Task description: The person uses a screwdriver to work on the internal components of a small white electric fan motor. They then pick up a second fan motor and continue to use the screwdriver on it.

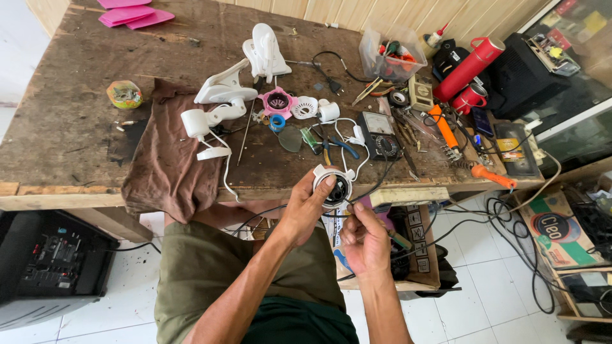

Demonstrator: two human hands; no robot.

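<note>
In the head view, the left hand (305, 207) gripped a small round white motor (334, 186) just off the tabletop's (76, 127) near edge, above the lap. The right hand (364, 239) pinched closed on a thin tool (394, 238) just below the motor, beside black wires (376, 185). On the tabletop behind lay a brown cloth (167, 159), white fan parts (223, 95) and a multimeter (379, 134).

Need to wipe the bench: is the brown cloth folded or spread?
Spread. The brown cloth lies flat on the table, its lower end hanging over the front edge.
</note>
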